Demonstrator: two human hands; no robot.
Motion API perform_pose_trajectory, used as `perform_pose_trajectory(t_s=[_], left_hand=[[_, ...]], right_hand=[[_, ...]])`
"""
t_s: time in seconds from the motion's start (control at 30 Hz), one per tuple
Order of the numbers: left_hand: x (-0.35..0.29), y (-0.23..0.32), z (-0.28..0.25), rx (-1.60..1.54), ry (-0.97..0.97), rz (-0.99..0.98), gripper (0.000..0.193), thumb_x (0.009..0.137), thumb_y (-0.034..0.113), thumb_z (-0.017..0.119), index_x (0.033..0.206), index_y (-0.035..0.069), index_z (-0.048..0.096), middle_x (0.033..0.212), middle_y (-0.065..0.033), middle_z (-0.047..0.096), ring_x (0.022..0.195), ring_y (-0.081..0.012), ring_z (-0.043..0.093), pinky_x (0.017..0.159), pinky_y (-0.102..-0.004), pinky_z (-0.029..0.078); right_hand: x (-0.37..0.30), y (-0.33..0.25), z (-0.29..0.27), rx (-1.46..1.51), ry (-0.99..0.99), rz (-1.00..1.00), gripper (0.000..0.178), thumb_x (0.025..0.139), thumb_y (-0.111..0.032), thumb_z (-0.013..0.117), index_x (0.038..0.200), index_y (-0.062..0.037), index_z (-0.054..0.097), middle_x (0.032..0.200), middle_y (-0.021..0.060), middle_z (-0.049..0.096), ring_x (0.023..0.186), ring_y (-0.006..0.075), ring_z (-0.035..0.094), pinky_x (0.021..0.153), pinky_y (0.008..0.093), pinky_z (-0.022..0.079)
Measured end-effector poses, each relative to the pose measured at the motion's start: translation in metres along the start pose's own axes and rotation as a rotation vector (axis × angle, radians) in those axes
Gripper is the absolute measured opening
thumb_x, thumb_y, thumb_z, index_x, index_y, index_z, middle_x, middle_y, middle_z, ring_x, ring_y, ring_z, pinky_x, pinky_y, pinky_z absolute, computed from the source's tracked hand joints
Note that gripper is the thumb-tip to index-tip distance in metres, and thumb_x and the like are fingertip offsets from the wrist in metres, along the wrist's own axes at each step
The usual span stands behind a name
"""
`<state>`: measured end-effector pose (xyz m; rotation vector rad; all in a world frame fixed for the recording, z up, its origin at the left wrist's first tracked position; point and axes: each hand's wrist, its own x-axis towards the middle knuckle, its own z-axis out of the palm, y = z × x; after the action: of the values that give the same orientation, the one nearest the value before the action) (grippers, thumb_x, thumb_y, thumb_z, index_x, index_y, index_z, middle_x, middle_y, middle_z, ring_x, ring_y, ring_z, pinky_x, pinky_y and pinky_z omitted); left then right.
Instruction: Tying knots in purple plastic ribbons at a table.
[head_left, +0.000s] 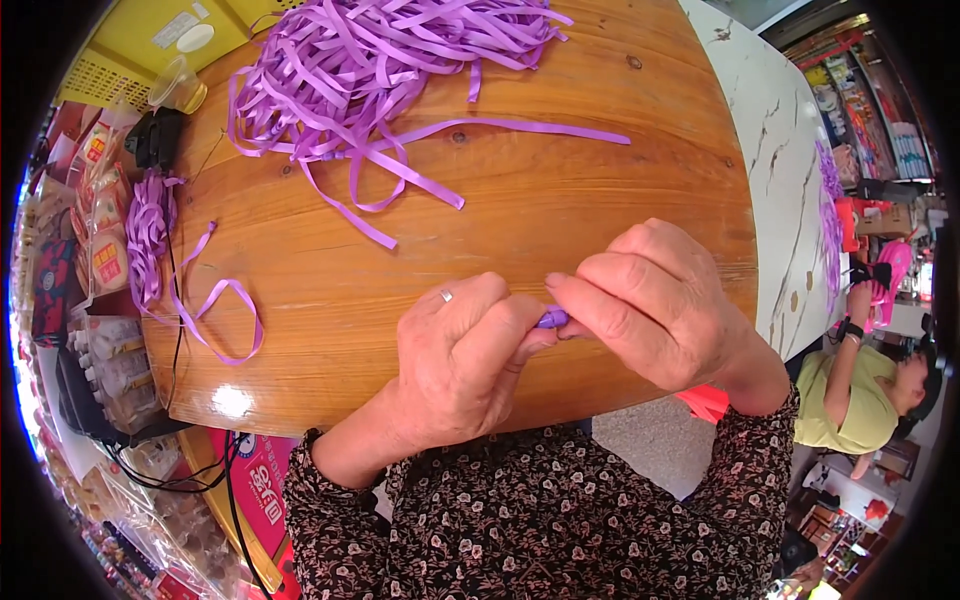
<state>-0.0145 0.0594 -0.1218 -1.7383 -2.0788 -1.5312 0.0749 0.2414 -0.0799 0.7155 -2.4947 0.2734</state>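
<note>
Over the near edge of the wooden table, my left hand (462, 350) and my right hand (655, 305) meet fingertip to fingertip. Pinched between them is a small, dark purple piece (551, 318), perhaps a knotted bit of ribbon; most of it is hidden by the fingers. My left hand wears a ring. Both hands are closed on this piece. Beyond them lies a large tangled heap of purple ribbons (370, 65), with a few loose ends trailing toward me. A smaller bunch of purple ribbon (150, 235) hangs at the table's left edge, one looped strand resting on the wood.
At the far left stand a yellow plastic crate (130, 60) and a clear plastic cup (178, 86). Packaged goods (105, 240) and black cables crowd the left side. A white marbled surface (775, 150) adjoins the table's right. Another person (855, 395) sits at the far right.
</note>
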Motion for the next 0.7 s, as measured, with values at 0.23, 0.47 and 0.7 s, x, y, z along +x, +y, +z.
perform_pose_trajectory(t_s=[0.23,0.47,0.7], left_hand=[[-0.003,-0.002,0.005,-0.031,0.04,0.058,0.015,0.084,0.015,0.063,0.084,0.0,0.059,0.062,-0.0057,0.045,0.048,-0.0186,0.041,0.043,-0.0325,0.03],[-0.004,-0.007,0.006,-0.055,0.031,0.257,0.021,0.081,0.021,0.066,0.083,0.002,0.059,0.064,-0.0034,0.045,0.049,-0.0178,0.041,0.044,-0.0313,0.03],[-0.007,-0.015,0.006,0.047,0.131,0.386,0.022,0.079,0.021,0.066,0.082,0.001,0.058,0.065,-0.0032,0.045,0.05,-0.0176,0.04,0.044,-0.0306,0.029]], right_hand=[[0.0,-0.005,-0.007,0.057,-0.081,0.005,0.03,0.062,-0.008,0.071,0.089,0.0017,0.063,0.078,0.0057,0.054,0.065,0.0189,0.05,0.049,0.0284,0.039],[0.001,-0.013,-0.006,0.627,-0.11,0.215,0.019,0.07,-0.009,0.072,0.079,-0.0001,0.058,0.072,0.0069,0.052,0.063,0.0204,0.049,0.051,0.0322,0.038],[-0.001,-0.031,-0.002,1.428,-0.269,0.885,0.027,0.094,-0.023,0.052,0.079,-0.0016,0.057,0.069,0.0026,0.051,0.066,0.0143,0.05,0.056,0.0311,0.04]])
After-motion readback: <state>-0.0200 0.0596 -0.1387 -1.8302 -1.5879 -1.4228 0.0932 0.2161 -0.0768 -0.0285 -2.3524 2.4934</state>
